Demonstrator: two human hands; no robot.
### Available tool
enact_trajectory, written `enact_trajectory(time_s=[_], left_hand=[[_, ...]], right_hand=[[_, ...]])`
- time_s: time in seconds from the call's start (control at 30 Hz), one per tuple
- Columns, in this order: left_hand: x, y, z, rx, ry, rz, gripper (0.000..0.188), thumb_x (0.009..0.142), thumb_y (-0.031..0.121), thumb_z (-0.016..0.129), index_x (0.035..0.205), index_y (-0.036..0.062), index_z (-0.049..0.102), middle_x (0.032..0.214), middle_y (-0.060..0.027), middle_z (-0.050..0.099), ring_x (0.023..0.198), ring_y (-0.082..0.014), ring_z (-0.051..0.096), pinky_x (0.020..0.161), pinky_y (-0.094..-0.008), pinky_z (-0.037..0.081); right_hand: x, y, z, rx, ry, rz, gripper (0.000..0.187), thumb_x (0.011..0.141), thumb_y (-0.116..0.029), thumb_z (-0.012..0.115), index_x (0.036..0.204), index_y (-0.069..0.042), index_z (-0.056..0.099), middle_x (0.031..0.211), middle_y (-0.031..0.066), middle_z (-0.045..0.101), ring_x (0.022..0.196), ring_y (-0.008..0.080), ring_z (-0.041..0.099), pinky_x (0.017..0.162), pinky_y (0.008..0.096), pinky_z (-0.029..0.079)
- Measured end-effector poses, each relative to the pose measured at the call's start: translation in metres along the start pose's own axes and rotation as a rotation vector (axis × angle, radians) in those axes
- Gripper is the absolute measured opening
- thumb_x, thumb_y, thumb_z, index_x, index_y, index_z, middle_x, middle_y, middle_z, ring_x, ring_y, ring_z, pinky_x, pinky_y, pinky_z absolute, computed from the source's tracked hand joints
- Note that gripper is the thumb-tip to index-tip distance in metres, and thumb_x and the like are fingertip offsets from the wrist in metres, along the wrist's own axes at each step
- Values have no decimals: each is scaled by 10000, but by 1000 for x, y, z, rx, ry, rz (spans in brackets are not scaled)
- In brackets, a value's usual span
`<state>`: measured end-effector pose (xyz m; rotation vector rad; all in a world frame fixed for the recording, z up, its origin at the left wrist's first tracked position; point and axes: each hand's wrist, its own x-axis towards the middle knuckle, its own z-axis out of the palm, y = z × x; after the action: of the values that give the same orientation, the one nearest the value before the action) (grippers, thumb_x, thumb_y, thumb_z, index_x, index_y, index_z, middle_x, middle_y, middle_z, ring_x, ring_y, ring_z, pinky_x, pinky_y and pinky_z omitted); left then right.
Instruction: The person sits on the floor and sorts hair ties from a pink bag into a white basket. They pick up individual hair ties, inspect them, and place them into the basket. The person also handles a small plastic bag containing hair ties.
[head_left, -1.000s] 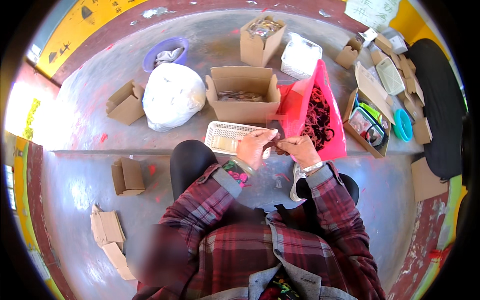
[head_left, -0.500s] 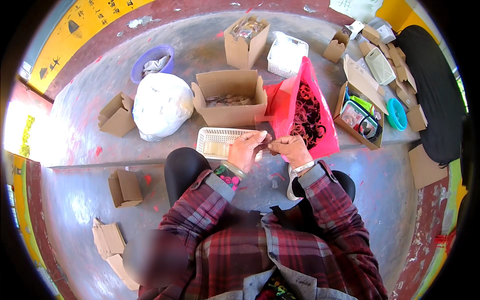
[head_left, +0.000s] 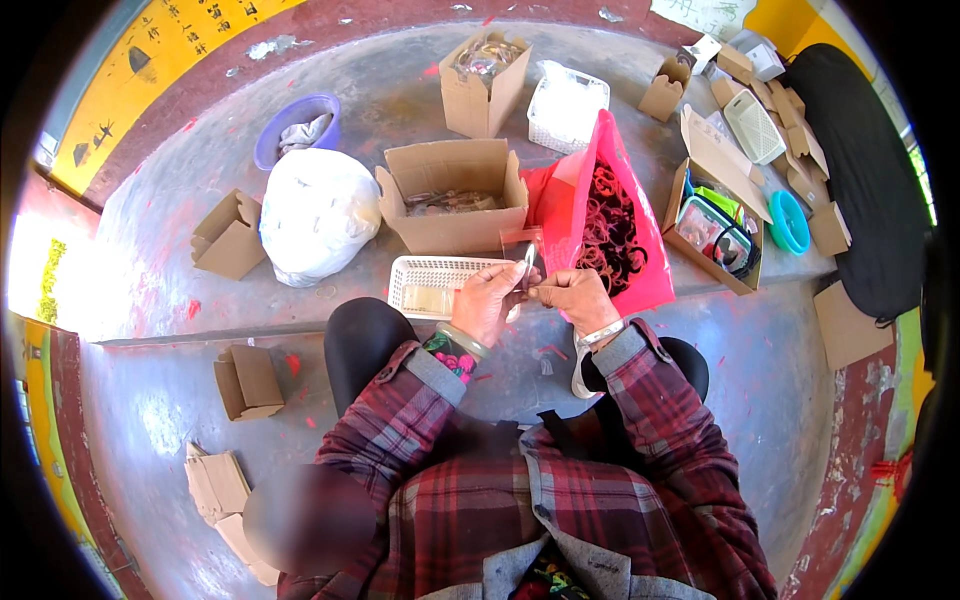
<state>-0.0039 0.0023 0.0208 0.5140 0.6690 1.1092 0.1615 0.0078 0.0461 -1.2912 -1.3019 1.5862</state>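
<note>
My left hand [head_left: 484, 303] is closed on a small clear plastic bag [head_left: 521, 238] with a reddish top edge, standing up from the fingers. Against it, my right hand [head_left: 583, 299] pinches thumb to forefinger; what lies between those fingertips is too small to make out. Just left of and beneath the hands is a white plastic basket [head_left: 400, 283] with flat clear packets inside. A bright pink bag [head_left: 655, 290] gapes beside my right hand, full of dark red and black curly loops [head_left: 612, 225]. Beyond the hands, an open cardboard box [head_left: 455, 232] contains clear packets.
A stuffed white plastic bag [head_left: 318, 215] and a purple basin [head_left: 262, 150] with grey cloth stand on the left. Farther back are a cardboard box [head_left: 480, 105] and a white basket [head_left: 555, 135]. On the right are a box of odds and ends [head_left: 715, 265] and a turquoise basket [head_left: 789, 222].
The small clear bag now stands more upright above my left fingers, and my left thumb has tilted upward. Both hands stay close together, and the whole view has shifted slightly.
</note>
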Motion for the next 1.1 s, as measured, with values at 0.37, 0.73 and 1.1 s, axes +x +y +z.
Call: enact_trajectory(time_s=[0.37, 0.73, 1.1], left_hand=[[1, -5, 0, -7, -8, -9, 253, 886, 224, 562, 970, -11, 604, 955, -94, 619, 863, -177, 569, 774, -317, 444], [-2, -2, 5, -30, -65, -8, 261, 902, 215, 534, 973, -27, 602, 905, -86, 610, 817, -160, 555, 728, -296, 438], [-1, -17, 3, 343, 193, 133, 282, 882, 199, 578, 1068, -12, 557, 898, -55, 604, 862, -117, 559, 773, -263, 455]], right_hand=[[-1, 4, -1, 184, -16, -15, 117, 770, -42, 656, 836, 53, 669, 726, 48, 646, 616, 81, 560, 567, 214, 447], [-5, -4, 1, 188, 14, -22, 84, 765, -32, 657, 773, 52, 661, 701, 41, 630, 585, 71, 535, 540, 215, 430], [-1, -16, -4, -1024, 486, -674, 114, 655, -106, 683, 609, -64, 588, 616, 42, 573, 617, 204, 559, 595, 370, 424]])
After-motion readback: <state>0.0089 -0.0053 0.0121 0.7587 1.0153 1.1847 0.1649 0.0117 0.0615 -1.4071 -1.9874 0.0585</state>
